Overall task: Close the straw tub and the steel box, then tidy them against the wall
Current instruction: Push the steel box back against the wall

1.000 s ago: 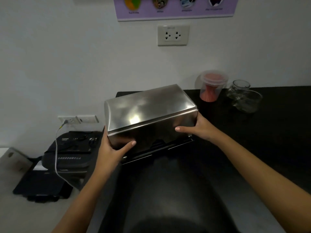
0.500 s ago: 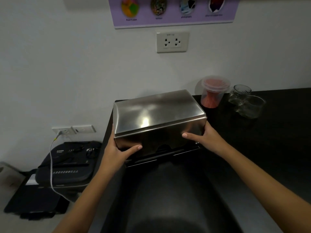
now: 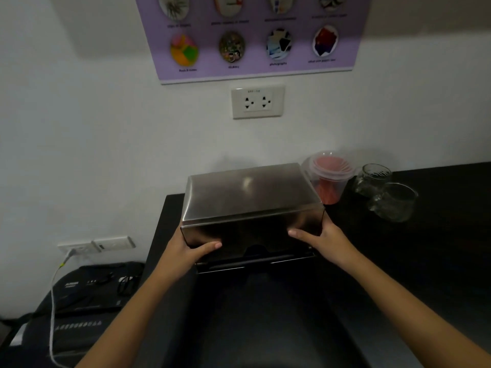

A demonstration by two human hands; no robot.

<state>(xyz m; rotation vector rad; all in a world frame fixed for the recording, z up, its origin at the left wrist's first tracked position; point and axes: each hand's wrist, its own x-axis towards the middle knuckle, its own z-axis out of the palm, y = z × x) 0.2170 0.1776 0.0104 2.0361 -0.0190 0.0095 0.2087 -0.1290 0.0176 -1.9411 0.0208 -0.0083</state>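
Observation:
The steel box [image 3: 247, 192] is a shiny rectangular case with its lid down, near the back left corner of the black counter [image 3: 438, 261], close to the white wall. My left hand [image 3: 186, 251] grips its front left corner, thumb across the front face. My right hand [image 3: 321, 240] grips its front right corner the same way. The straw tub [image 3: 329, 176] is a clear plastic cup with red straws and a clear lid on top. It stands by the wall, just right of the box.
Two clear glass jars [image 3: 385, 192] stand right of the tub near the wall. A black shredder [image 3: 87, 296] with a white cable sits on the floor to the left, below the counter. A wall socket [image 3: 257, 101] and a purple poster [image 3: 255, 35] hang above.
Both hands have carried the steel box back and to the right, closer to the wall and the straw tub. The view has tilted up, showing more of the poster.

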